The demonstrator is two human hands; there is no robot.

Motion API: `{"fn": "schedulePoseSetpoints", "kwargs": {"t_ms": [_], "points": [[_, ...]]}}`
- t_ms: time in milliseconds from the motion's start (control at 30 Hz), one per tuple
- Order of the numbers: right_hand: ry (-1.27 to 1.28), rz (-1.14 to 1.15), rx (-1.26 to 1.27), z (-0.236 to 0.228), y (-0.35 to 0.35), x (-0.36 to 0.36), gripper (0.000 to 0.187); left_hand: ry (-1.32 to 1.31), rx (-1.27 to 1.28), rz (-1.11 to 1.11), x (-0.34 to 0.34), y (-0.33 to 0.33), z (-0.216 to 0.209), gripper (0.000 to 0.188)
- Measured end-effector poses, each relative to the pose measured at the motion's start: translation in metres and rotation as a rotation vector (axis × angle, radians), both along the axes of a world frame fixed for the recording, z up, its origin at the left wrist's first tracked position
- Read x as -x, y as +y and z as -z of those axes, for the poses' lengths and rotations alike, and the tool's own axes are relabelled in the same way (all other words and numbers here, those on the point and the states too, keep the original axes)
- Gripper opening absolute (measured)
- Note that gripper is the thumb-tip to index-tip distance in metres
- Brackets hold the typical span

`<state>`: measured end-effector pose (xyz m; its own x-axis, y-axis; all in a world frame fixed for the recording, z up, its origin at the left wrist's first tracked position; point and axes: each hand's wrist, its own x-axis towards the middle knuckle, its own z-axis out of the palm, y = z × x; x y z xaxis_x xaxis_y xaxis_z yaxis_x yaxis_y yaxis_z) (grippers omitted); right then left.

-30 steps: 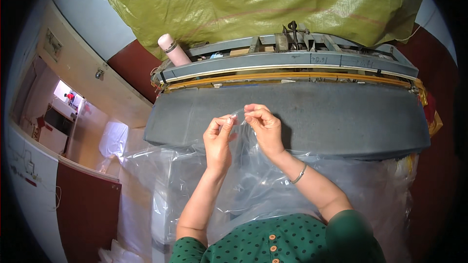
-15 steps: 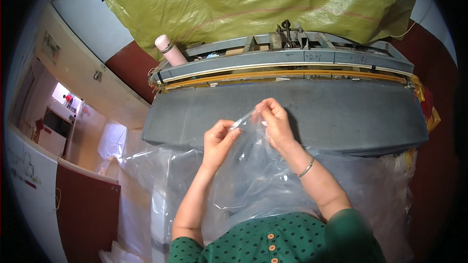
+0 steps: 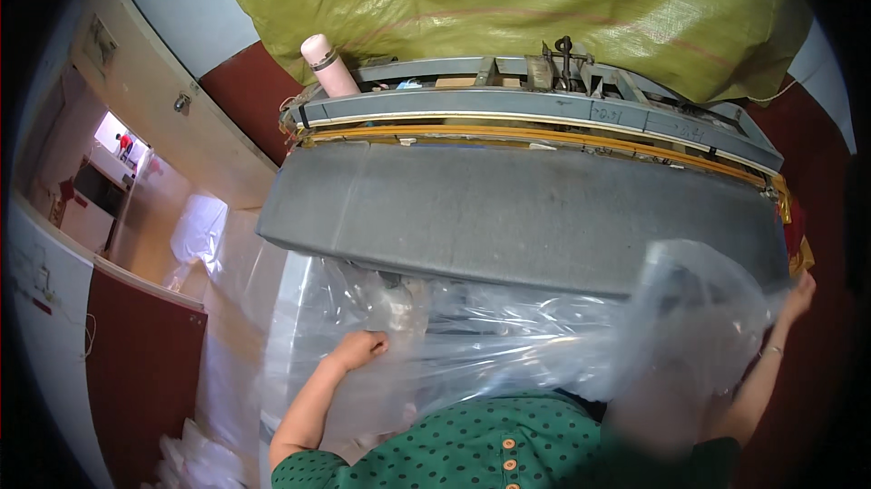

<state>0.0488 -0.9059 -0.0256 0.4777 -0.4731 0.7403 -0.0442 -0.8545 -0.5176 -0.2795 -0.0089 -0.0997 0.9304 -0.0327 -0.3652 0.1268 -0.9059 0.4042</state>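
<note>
A large clear plastic sheet (image 3: 544, 348) is stretched across in front of my body, below the front edge of a long grey cloth-covered work surface (image 3: 526, 208). My left hand (image 3: 363, 348) is closed in a fist on the sheet, and folds run from it toward the right. Far out to the right, my right hand (image 3: 797, 297) pinches another part of the film by the end of the work surface. Between the hands, the film billows up on the right and overlaps the surface's front edge. My right forearm shows partly through it.
Behind the work surface runs a grey metal frame (image 3: 454, 106) with orange strips and a clamp (image 3: 564, 58). A pink bottle (image 3: 331, 67) stands at its left end. A yellow-green tarp (image 3: 526, 8) hangs beyond. At left are an open door (image 3: 150, 63) and white plastic (image 3: 198, 226).
My hands were close together over the work surface, pinching the film. They have moved apart, the left down and leftward, the right far to the right, pulling the sheet wide.
</note>
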Motion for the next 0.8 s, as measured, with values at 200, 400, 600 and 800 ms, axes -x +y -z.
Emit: {"fn": "schedulePoseSetpoints", "kwargs": {"t_ms": [200,400,600,800], "points": [[0.152,0.155,-0.195,0.01,-0.046,0.009,0.035,-0.12,-0.38,-0.103,-0.004,0.093,0.002,0.015],[0.199,-0.294,-0.14,0.045,0.104,-0.088,0.026,-1.103,-0.918,-0.605,-0.063,0.257,-0.18,0.018],[0.234,-0.105,-0.195,0.028,0.115,-0.108,0.036,-1.583,-0.545,-0.916,-0.199,0.175,-0.323,0.016],[0.413,0.26,-0.038,0.015,0.043,-0.103,0.041,-0.769,-0.179,-0.739,-0.208,0.243,-0.094,0.044]]}}
